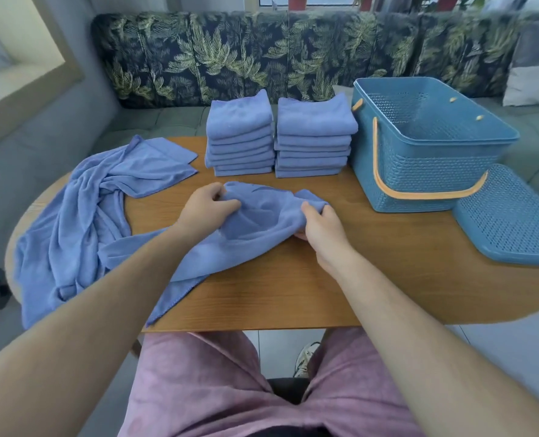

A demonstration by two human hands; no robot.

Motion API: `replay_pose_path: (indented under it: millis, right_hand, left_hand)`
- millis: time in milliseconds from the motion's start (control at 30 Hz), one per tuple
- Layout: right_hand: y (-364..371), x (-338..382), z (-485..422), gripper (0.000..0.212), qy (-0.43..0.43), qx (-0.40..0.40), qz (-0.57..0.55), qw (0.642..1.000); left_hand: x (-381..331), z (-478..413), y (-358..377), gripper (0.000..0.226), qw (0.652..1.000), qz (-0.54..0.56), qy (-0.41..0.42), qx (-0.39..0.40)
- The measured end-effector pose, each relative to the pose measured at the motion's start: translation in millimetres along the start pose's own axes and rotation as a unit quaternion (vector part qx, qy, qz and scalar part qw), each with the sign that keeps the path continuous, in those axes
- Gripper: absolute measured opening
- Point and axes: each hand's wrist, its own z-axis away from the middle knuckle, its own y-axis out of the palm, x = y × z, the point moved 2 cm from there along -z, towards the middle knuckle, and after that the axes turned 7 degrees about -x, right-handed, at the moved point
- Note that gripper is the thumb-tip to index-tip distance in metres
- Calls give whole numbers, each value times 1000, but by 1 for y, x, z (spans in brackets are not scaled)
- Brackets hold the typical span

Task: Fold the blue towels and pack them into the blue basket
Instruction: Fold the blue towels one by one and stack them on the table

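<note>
A crumpled blue towel (pixel 255 222) lies in the middle of the wooden table (pixel 388 279). My left hand (pixel 206 209) grips its left part and my right hand (pixel 320 225) grips its right end. Two stacks of folded blue towels (pixel 240 134) (pixel 314 137) stand side by side at the back. A pile of loose unfolded towels (pixel 88 209) spreads over the table's left end. The blue basket (pixel 426 146) with an orange handle stands open at the back right, nothing visible inside.
The basket's blue lid (pixel 511 222) leans at the table's right edge, beside the basket. A leaf-patterned sofa back (pixel 262 52) runs behind the table. My legs in pink trousers (pixel 230 389) are under the near edge.
</note>
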Motion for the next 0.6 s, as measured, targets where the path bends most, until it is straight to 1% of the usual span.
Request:
replay_pose_path:
  millis: [33,100,200,300,367,433,467,500,533,567,600]
  right_hand:
    - [-2,5,-1,31,5,11,-22,1000]
    - [-6,14,-5,34,1,30,-23,999]
    - [-18,41,-6,32,2,50,-12,999]
    - [-35,76,-9,30,31,88,-91,992]
    - [-47,98,-12,26,25,101,-128,986]
    - [-55,120,-12,21,12,93,-145,985]
    - [-58,131,-12,24,4,87,-138,987]
    - [-61,140,-14,41,-6,78,-134,988]
    - [-62,151,-13,58,-13,77,-125,989]
    - [-63,160,-12,61,-15,89,-127,988]
    - [-63,170,-9,54,-13,96,-130,987]
  left_hand:
    - [-7,0,-2,26,999,46,0,14]
    - [-20,-3,-6,25,994,109,-4,18]
    - [-35,-11,-16,32,983,178,-23,-22]
    - [-47,-16,-35,30,965,244,-54,-75]
    - [-53,-18,-51,30,948,297,-76,-89]
    - [-59,-19,-68,27,937,326,-88,-92]
    - [-61,-19,-75,30,932,338,-94,-86]
    - [-65,-19,-81,34,927,354,-100,-79]
    - [-69,-19,-86,31,921,370,-95,-74]
    - [-73,-19,-91,31,916,383,-88,-77]
    - [-77,-20,-96,38,911,396,-79,-82]
